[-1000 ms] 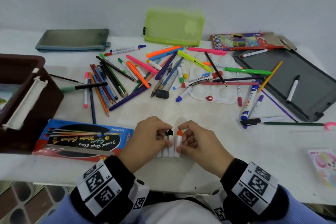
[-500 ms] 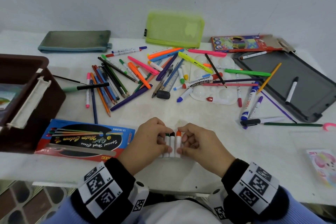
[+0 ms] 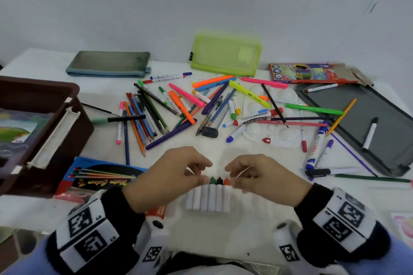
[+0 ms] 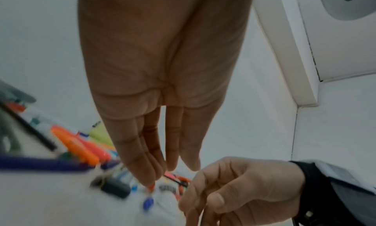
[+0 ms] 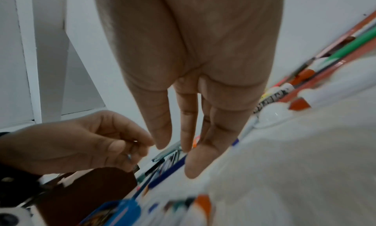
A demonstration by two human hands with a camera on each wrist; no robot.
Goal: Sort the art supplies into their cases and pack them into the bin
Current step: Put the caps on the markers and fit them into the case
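Head cam: both hands, left hand [image 3: 176, 169] and right hand [image 3: 257, 174], have let go of the paint tubes [image 3: 209, 196] and hover loosely curled, empty; the row's lined up now, ready for its box.

White paint tubes [image 3: 209, 196] side by side

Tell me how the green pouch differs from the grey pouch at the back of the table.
The green pouch is bright lime mesh and stands propped against the wall; the grey pouch is dull grey-green and lies flat. The green pouch sits near the middle, the grey pouch further left. Both are rectangular, and neither hand touches them.
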